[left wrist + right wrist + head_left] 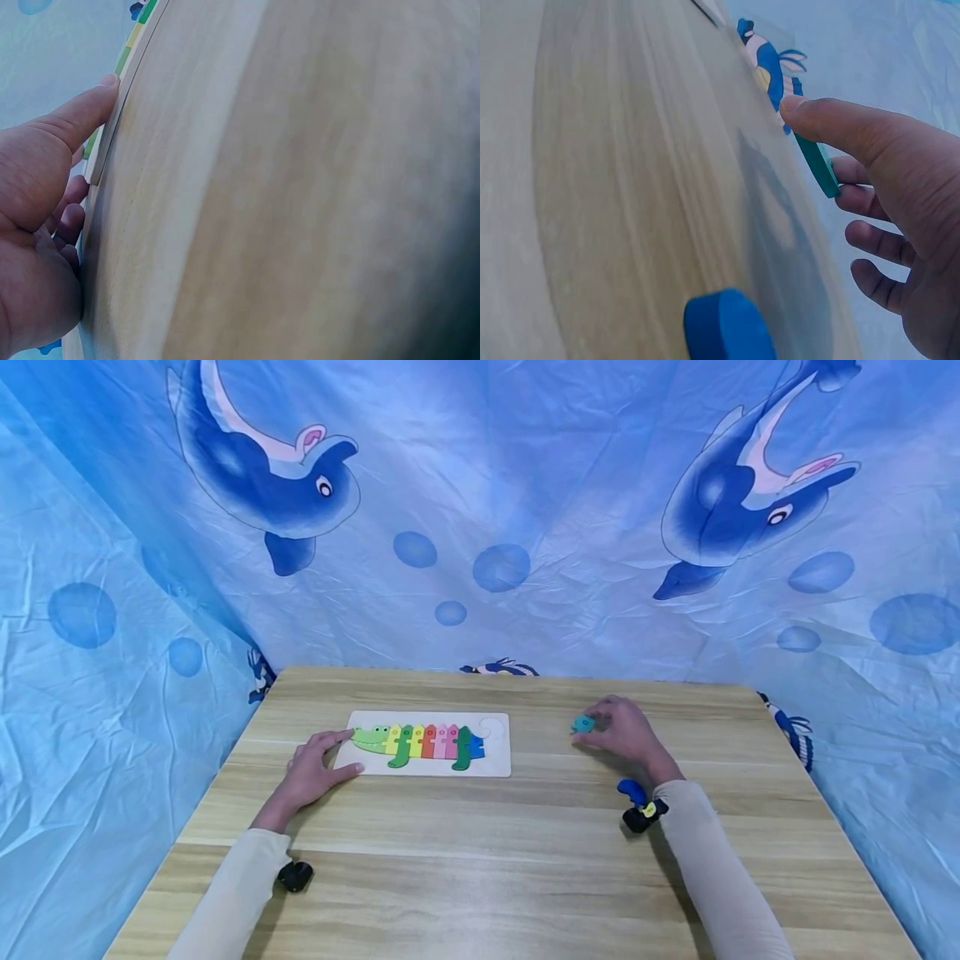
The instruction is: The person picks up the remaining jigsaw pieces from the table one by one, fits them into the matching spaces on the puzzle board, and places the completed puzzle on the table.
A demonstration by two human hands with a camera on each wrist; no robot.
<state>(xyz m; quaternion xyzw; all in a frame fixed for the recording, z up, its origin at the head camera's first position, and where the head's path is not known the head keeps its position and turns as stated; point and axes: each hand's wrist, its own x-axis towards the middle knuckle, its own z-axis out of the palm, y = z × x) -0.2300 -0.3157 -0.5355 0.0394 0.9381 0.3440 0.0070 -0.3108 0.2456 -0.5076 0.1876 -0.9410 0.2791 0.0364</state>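
On the left half of the table lies a white puzzle board (487, 767) with a crocodile made of coloured, numbered pieces. A curled outline shows bare at its right end, beside a blue piece (476, 746). My left hand (311, 771) holds the board's left end, thumb along the near edge and fingers at the left side. To the right of the board, my right hand (621, 731) pinches a small teal puzzle piece (583, 723) between thumb and fingers, raised over the table. The right wrist view shows this teal piece (817, 165) edge-on, its face mostly hidden.
A curved blue puzzle piece (632, 791) lies near my right wrist, beside the black wrist camera (643, 817). Another wrist camera (296, 877) sits at my left sleeve. Behind the wooden table (465, 860) hangs a blue curtain (570, 485) printed with dolphins.
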